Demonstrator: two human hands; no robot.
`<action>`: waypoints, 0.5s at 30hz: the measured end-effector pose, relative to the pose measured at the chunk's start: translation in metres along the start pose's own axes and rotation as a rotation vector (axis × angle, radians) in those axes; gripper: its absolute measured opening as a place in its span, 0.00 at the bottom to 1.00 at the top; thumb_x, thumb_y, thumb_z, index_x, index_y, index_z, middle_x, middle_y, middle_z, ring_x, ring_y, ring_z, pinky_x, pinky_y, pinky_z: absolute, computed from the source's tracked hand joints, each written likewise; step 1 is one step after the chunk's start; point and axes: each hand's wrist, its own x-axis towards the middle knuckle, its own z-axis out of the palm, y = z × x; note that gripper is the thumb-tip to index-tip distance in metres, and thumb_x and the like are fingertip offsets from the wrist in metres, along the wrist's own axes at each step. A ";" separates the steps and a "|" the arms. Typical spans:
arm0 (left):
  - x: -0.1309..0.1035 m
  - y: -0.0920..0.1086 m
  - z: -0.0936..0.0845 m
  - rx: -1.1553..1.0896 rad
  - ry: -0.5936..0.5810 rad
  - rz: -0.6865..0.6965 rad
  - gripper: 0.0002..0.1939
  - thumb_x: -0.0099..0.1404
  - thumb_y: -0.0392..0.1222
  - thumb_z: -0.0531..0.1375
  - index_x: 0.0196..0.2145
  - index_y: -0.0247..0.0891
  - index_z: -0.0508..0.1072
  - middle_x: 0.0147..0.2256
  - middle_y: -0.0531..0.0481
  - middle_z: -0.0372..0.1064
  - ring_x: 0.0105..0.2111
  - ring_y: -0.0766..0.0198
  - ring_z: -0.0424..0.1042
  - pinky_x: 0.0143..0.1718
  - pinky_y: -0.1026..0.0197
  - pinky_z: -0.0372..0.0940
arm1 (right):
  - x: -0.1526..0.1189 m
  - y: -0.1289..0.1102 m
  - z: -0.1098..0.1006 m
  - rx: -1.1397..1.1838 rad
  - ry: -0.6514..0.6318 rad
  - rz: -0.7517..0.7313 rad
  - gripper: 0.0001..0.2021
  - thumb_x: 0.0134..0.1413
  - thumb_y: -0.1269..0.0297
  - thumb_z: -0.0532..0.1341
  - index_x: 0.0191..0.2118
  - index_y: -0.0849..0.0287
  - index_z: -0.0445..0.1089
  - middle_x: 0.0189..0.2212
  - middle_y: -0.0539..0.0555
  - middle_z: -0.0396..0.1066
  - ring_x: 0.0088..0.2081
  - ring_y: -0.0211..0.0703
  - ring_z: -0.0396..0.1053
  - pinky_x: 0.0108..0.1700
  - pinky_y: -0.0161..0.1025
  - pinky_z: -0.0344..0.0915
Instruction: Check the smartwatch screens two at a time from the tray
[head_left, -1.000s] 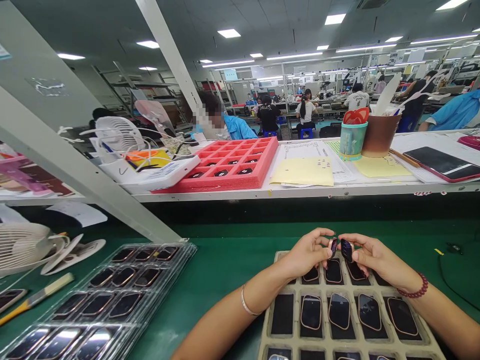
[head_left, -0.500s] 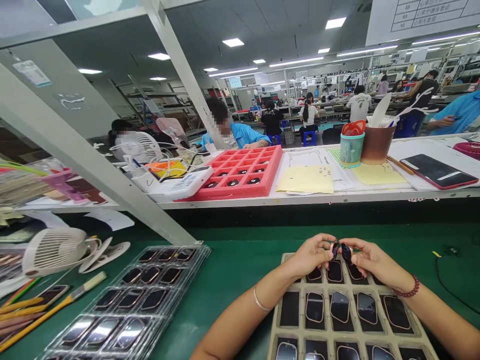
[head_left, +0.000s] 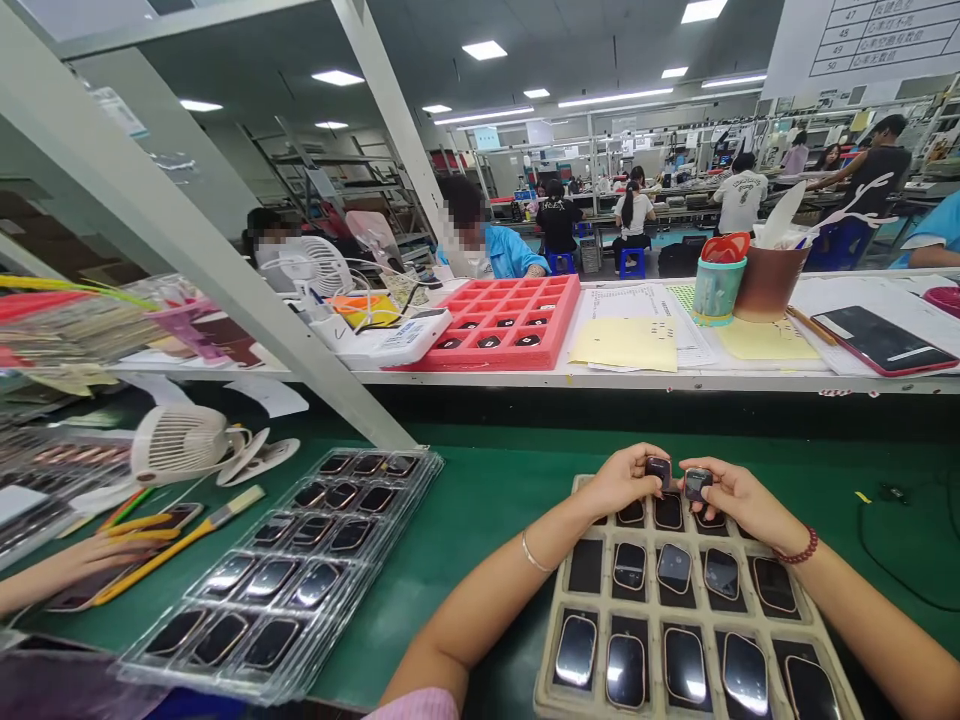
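My left hand (head_left: 626,482) pinches a small square smartwatch body (head_left: 658,471), its dark face turned partly toward me. In my right hand (head_left: 739,500) is a second smartwatch body (head_left: 697,484), gripped between thumb and fingers with its dark glass side showing. Both are held close together, a small gap between them, above the far rows of a beige compartment tray (head_left: 651,620). Most of the tray's compartments hold gold-rimmed watch bodies (head_left: 684,663); one at the left (head_left: 586,567) shows only a dark bottom.
A clear plastic tray (head_left: 405,530) of watch bodies lies left on the green mat. Beyond it are a paintbrush (head_left: 225,515), a small fan (head_left: 180,445) and another person's hand (head_left: 112,550). A shelf (head_left: 525,379) ahead carries a red foam tray (head_left: 559,335) and cups. A slanted post (head_left: 300,350) stands left.
My view has shifted, so the trays appear further up. Both watch bodies have been turned from nearly edge-on to show more of their faces. Another person's arm has come into view at left.
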 end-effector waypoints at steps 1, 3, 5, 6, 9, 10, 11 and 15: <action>0.001 -0.002 0.000 0.016 0.005 0.010 0.19 0.51 0.36 0.63 0.42 0.33 0.67 0.31 0.49 0.68 0.27 0.68 0.70 0.28 0.66 0.63 | 0.000 0.000 0.001 -0.010 -0.003 -0.008 0.19 0.55 0.58 0.59 0.51 0.59 0.63 0.31 0.53 0.70 0.30 0.41 0.69 0.31 0.39 0.68; 0.004 -0.004 0.000 0.030 0.013 0.030 0.18 0.51 0.35 0.63 0.41 0.33 0.67 0.31 0.50 0.68 0.27 0.68 0.69 0.30 0.64 0.64 | 0.001 -0.002 0.003 -0.025 -0.007 -0.022 0.18 0.54 0.59 0.60 0.50 0.58 0.64 0.31 0.53 0.70 0.32 0.42 0.69 0.30 0.39 0.68; 0.005 -0.003 0.000 0.040 0.016 0.036 0.20 0.51 0.34 0.62 0.44 0.34 0.66 0.32 0.49 0.68 0.27 0.68 0.70 0.30 0.65 0.64 | 0.000 -0.005 0.003 -0.031 -0.018 -0.023 0.19 0.54 0.59 0.61 0.50 0.58 0.63 0.32 0.53 0.70 0.32 0.43 0.70 0.31 0.39 0.68; 0.004 -0.001 0.000 0.059 0.028 0.032 0.20 0.52 0.35 0.61 0.44 0.34 0.66 0.32 0.49 0.68 0.27 0.68 0.70 0.29 0.66 0.63 | -0.001 -0.006 0.003 -0.029 -0.015 -0.020 0.19 0.54 0.58 0.60 0.50 0.58 0.62 0.33 0.54 0.71 0.32 0.43 0.70 0.31 0.40 0.68; -0.013 0.009 -0.002 0.215 0.103 0.037 0.12 0.58 0.38 0.57 0.41 0.33 0.68 0.29 0.50 0.68 0.26 0.68 0.69 0.27 0.66 0.61 | -0.008 -0.006 -0.005 -0.084 0.091 -0.055 0.13 0.57 0.56 0.56 0.45 0.58 0.63 0.34 0.56 0.72 0.33 0.45 0.71 0.35 0.43 0.69; -0.024 0.013 -0.003 0.298 0.126 0.051 0.09 0.59 0.38 0.57 0.38 0.33 0.69 0.29 0.50 0.68 0.26 0.68 0.69 0.28 0.66 0.61 | -0.013 -0.004 -0.010 -0.165 0.169 -0.085 0.11 0.58 0.56 0.56 0.42 0.57 0.64 0.35 0.57 0.73 0.35 0.46 0.71 0.38 0.45 0.68; -0.037 0.016 -0.005 0.398 0.127 0.063 0.08 0.59 0.38 0.56 0.36 0.33 0.69 0.29 0.50 0.69 0.28 0.67 0.68 0.30 0.65 0.62 | -0.018 0.000 -0.015 -0.285 0.255 -0.119 0.10 0.57 0.57 0.56 0.40 0.57 0.65 0.36 0.57 0.73 0.38 0.48 0.71 0.42 0.48 0.67; -0.091 0.020 -0.016 0.792 0.118 0.143 0.06 0.61 0.38 0.55 0.31 0.37 0.71 0.36 0.47 0.71 0.40 0.60 0.68 0.45 0.56 0.63 | -0.042 0.017 -0.032 -0.836 0.434 -0.203 0.06 0.53 0.61 0.57 0.32 0.56 0.69 0.46 0.58 0.70 0.51 0.56 0.63 0.52 0.56 0.58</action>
